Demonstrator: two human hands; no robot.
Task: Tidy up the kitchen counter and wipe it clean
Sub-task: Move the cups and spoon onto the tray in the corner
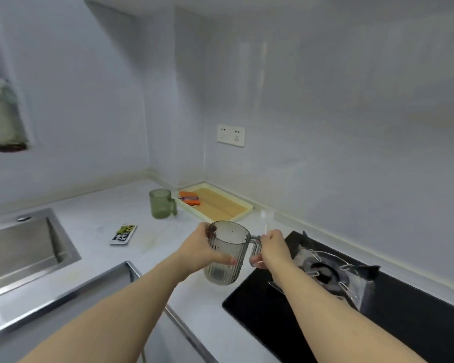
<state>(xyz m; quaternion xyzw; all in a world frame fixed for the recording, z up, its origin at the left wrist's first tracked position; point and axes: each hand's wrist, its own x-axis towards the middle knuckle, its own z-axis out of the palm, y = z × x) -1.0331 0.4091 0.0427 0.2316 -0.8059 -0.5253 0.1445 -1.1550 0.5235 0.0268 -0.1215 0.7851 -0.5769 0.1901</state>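
While your left hand (pixel 205 251) wraps fingers and thumb round the ribbed body of the clear grey jug (pixel 230 235), holding it over the desk (pixel 95 226), your right hand (pixel 273 248) is curled at the jug's handle and pinches a thin white stick (pixel 265 226) that pokes up above it. Beyond your left hand stand a green mug (pixel 161 204) and a cream tray (pixel 220 205) holding an orange packet (pixel 189 198). A small printed packet (pixel 123 234) lies to its left, and the black stove (pixel 325 310) sits beneath your right forearm.
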